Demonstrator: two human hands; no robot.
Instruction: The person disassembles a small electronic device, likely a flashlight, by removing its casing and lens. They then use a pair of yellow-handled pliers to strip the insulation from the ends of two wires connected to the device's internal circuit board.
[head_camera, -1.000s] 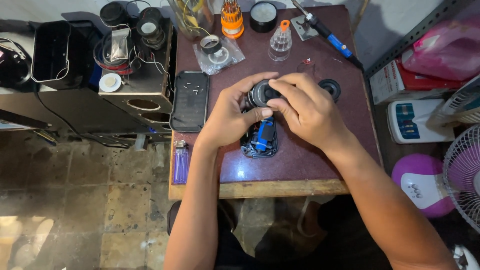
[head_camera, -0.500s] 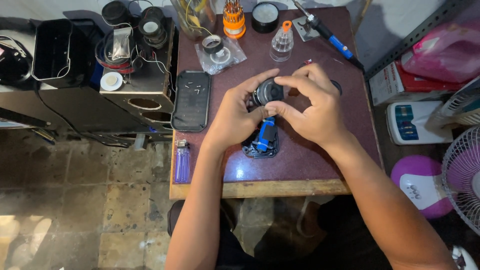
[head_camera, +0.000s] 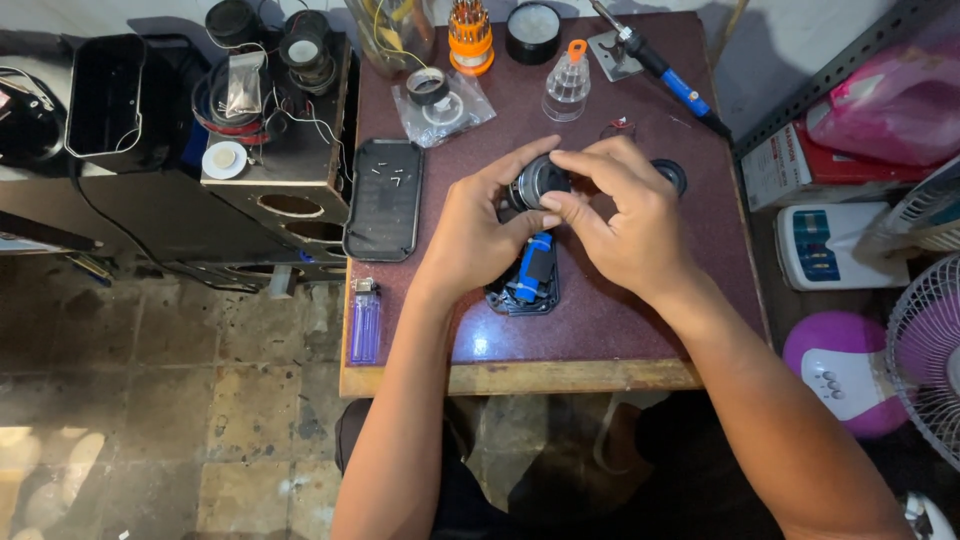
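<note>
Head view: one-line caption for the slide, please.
Both hands, left hand and right hand, hold a small round speaker above an opened device.

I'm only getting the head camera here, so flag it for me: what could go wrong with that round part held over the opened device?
1. Both the left hand and right hand pinch the small round speaker above the opened device; a slip might drop it onto the exposed blue battery.
2. Tiny screws lie loose on the black back cover; a nudge from the left forearm could scatter them.
3. The purple lighter sits near the table edge and could get knocked off.
</note>
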